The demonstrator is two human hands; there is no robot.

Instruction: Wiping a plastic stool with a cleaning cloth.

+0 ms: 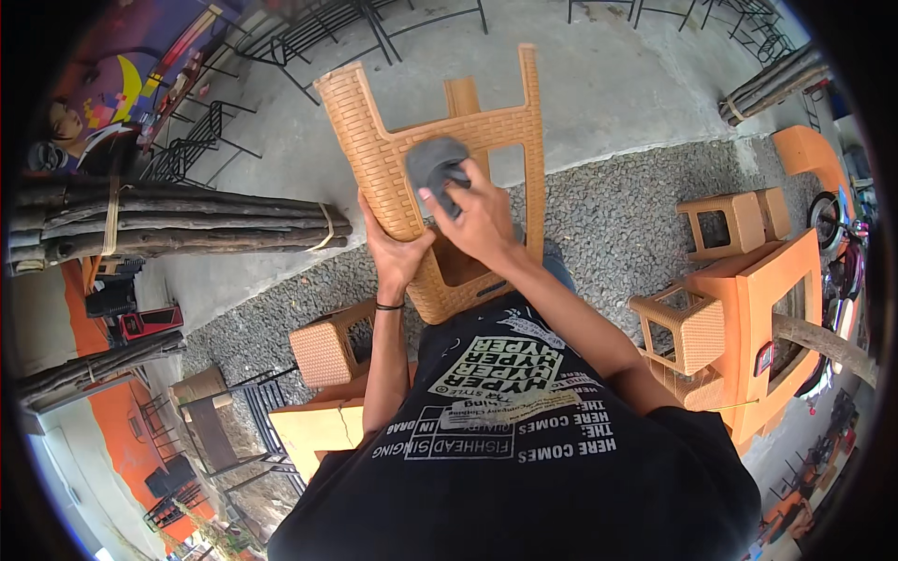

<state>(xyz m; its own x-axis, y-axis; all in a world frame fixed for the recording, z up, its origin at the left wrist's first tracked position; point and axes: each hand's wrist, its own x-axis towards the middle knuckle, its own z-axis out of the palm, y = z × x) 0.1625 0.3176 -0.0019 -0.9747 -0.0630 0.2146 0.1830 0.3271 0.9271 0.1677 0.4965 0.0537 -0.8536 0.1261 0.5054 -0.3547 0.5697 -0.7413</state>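
Observation:
A tan plastic stool with a woven rattan pattern [379, 165] is tilted on its side in front of my body, its legs pointing away from me. My left hand [395, 245] grips the stool's left edge, with the thumb at the opening in its side. A bunched dark grey cloth [433, 165] lies against the upper crosspiece, pressed there by my right hand [478, 214]. The cloth looks slightly blurred. The palm side of my left hand is hidden by the stool.
Bundles of wooden poles [210, 221] stand at left. More woven-pattern stools [337, 350] are behind at left and beside an orange table [747, 294] at right. Black metal chairs [309, 45] stand on the concrete floor [603, 84]; gravel [596, 210] lies below.

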